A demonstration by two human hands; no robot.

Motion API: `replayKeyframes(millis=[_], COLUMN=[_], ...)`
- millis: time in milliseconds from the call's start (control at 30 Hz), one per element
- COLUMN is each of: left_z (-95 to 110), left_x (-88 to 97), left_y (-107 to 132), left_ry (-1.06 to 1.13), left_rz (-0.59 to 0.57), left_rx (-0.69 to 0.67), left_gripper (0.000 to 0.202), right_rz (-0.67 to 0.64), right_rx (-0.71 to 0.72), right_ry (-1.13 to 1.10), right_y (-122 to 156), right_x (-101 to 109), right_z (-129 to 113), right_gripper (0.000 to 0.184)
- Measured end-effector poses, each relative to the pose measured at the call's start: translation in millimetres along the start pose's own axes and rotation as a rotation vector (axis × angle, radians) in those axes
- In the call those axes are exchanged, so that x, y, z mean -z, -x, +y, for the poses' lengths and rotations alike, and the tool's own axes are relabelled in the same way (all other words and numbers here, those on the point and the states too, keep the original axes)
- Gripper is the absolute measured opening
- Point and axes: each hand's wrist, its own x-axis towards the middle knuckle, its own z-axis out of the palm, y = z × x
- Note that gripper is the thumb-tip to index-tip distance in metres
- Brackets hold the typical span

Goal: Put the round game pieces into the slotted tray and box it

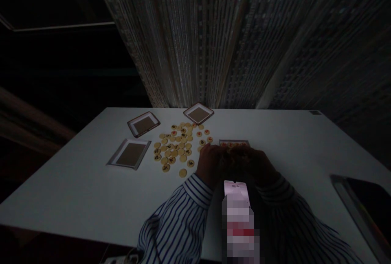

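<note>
We look down on a white tabletop [76, 190] in dim light. Near its middle lies a loose spread of small round discs [174, 146], cream w/ black or red marks, lying flat. They look stiff, light & smooth, prob. slippery on this surface; we'd judge a pinch at the rim the surest hold, sliding one to the edge if it won't lift.

Our left hand [210, 164] & right hand [259, 166] sit close together just right of the discs, knuckles up, fingers bunched & very dark. The left fingertips [207, 145] come near the discs. We can't tell if either hand pinches anything.

Three shallow square trays w/ brown linings lie around the spread: near tray [131, 153], left tray [143, 124], far tray [198, 113]. A fourth tray [233, 143], partly behind the hands, holds a row of red-marked discs; the rest of it is hidden.

Striped sleeves [177, 219] run in from below. A pixelated pink-and-white object [240, 225] stands in front of the hands; we can't tell what it is. A dark slab [360, 203] lies at right, w/ a curtain [244, 31] beyond the tabletop.
</note>
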Motion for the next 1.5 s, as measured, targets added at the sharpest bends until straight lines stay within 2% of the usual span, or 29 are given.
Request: replayKeyframes(millis=[167, 367, 567, 733, 1000, 1233, 1500], left_z=[0, 2, -1, 0, 2, 4, 3], left_x=[0.0, 4.9, 7.0, 4.4, 6.4, 6.8, 3.0], left_y=[0, -1, 3, 3, 0, -3, -1], left_ry=[0.025, 0.070, 0.205, 0.366, 0.514, 0.524, 0.484], left_rz=[0.013, -0.011, 0.094, 0.021, -0.060, -0.049, -0.080], left_rx=[-0.020, 0.008, 0.208, 0.391, 0.591, 0.636, 0.665], left_gripper=[0.019, 0.012, 0.014, 0.016, 0.016, 0.015, 0.017], right_rz=[-0.041, -0.034, 0.025, 0.027, 0.035, -0.062, -0.083], right_rx=[-0.067, -0.066, -0.055, -0.043, 0.075, 0.306, 0.435], right_ry=[-0.066, -0.137, -0.149, -0.115, -0.060, 0.128, 0.381], right_y=[1, 1, 2, 3, 3, -1, -1], right_x=[0, -1, -1, 0, -2, 1, -5], right_z=[4, 6, 3, 4, 3, -3, 13], right_gripper=[0.018, 0.017, 0.016, 0.016, 0.016, 0.020, 0.021])
